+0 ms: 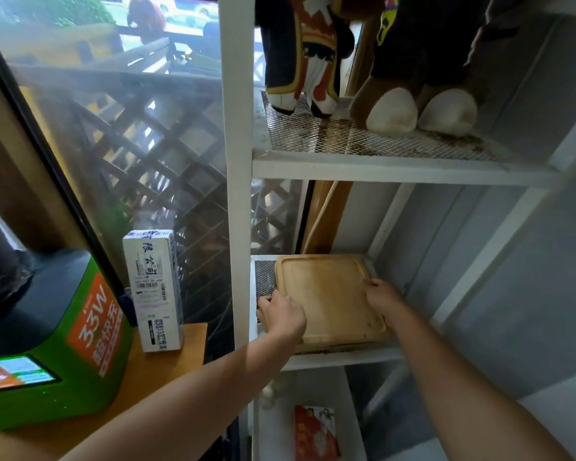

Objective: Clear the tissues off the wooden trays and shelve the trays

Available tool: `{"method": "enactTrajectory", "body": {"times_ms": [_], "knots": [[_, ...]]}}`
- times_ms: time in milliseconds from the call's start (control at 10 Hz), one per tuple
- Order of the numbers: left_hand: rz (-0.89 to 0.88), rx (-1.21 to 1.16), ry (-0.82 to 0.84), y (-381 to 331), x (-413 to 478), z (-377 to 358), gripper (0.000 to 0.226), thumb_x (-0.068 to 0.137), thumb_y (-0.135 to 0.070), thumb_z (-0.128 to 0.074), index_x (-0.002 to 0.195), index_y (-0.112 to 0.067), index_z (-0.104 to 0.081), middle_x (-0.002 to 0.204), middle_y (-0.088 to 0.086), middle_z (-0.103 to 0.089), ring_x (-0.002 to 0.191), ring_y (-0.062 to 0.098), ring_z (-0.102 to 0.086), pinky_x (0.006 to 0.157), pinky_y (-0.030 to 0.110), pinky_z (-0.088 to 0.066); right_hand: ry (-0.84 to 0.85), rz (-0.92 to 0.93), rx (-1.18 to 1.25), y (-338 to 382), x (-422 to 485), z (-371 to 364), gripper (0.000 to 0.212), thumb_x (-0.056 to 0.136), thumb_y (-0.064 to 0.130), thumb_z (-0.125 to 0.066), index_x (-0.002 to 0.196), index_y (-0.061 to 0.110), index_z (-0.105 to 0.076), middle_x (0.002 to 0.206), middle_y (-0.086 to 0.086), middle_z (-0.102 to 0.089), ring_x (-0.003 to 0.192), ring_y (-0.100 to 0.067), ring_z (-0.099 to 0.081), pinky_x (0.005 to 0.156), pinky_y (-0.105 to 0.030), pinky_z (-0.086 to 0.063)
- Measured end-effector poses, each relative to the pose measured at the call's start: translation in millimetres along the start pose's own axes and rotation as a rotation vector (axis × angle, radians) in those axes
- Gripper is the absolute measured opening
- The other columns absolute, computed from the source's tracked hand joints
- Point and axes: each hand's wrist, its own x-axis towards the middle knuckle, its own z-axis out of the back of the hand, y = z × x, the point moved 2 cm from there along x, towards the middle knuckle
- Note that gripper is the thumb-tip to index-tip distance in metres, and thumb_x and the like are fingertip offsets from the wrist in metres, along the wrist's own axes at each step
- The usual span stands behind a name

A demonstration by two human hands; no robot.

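A light wooden tray (pixel 328 294) lies flat on the middle mesh shelf (pixel 264 277) of a white metal rack (pixel 236 194). It seems to rest on another tray, whose edge shows beneath its front. My left hand (pixel 281 312) grips the tray's left front edge. My right hand (pixel 383 296) holds its right edge, fingers curled over the rim. No tissue is on the tray.
Plush toys (pixel 413 61) stand on the upper mesh shelf. A red packet (pixel 316 434) lies on the lowest shelf. To the left, a wooden table (pixel 153 371) carries a white box (pixel 155 291) and a green charging station (pixel 54 344). A glass window is behind.
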Motion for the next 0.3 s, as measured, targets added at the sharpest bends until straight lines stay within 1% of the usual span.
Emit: {"method": "enactTrajectory", "body": {"times_ms": [100,200,300], "knots": [[0.021,0.011,0.039,-2.9,-1.5,4.0,0.032,0.103,-0.022,-0.038,0.126,-0.002,-0.049,0.141,0.018,-0.036,0.112,0.028,-0.044,0.094,0.038,-0.039,-0.026,0.037,-0.035,6.4,-5.1,4.1,0.053,0.099,0.041,-0.050,0.139,0.007,-0.052,0.140,-0.017,-0.056,0.124,-0.035,-0.054,0.103,-0.041,-0.045],[0.001,0.021,0.028,-7.5,-0.8,12.7,0.043,0.101,-0.027,-0.042,0.134,0.001,-0.043,0.144,0.019,-0.030,0.115,0.030,-0.042,0.092,0.039,-0.040,-0.089,0.086,-0.153,12.0,-13.5,14.5,0.052,0.098,0.043,-0.045,0.131,0.005,-0.059,0.132,-0.019,-0.061,0.118,-0.035,-0.058,0.097,-0.040,-0.049],[-0.069,0.090,-0.010,-13.3,-6.9,20.5,0.043,0.099,-0.029,-0.042,0.132,-0.001,-0.042,0.142,0.023,-0.031,0.124,0.035,-0.039,0.104,0.045,-0.037,-0.165,0.142,-0.286,17.0,-34.3,15.4,0.057,0.096,0.052,-0.040,0.119,0.005,-0.063,0.118,-0.019,-0.065,0.105,-0.035,-0.062,0.084,-0.039,-0.049]]}}
